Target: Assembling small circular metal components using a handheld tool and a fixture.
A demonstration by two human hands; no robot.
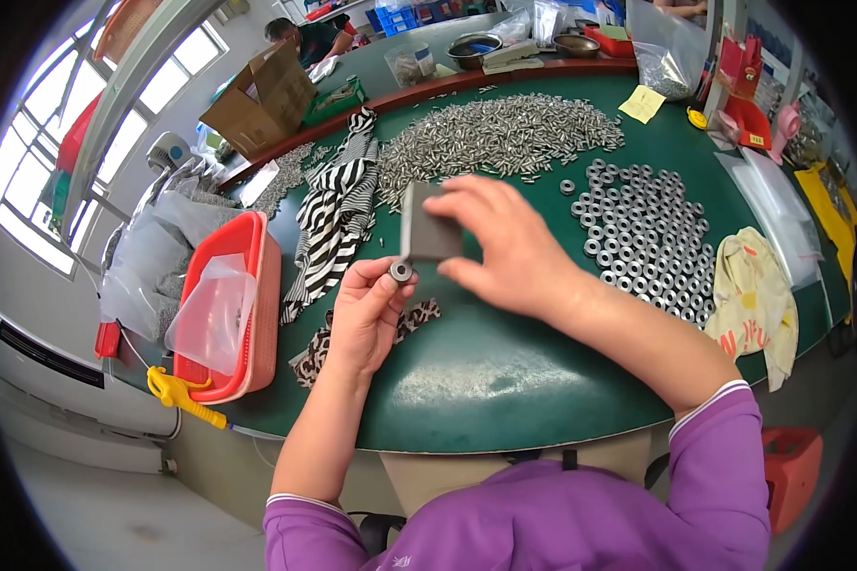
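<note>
Pinched in the fingers of my left hand [367,314] is a small metal ring [402,271] with a dark centre hole. My right hand [509,247] grips a dark grey rectangular block [428,224], its lower end right by the ring; I cannot tell whether they touch. Beyond the block spreads a heap of small metal pins [495,133]. Many similar metal rings [647,238] lie close together to the right of my right hand. A leopard-print cloth [414,319] rests beside my left hand, partly hidden by it.
A red plastic basket [267,324] with a clear bag stands at the left, a yellow air gun [183,392] near it. Striped cloth [338,205] lies left of the pins. A pale cloth [757,295] hangs over the right edge. A person [319,43] sits beyond the cardboard box [262,100].
</note>
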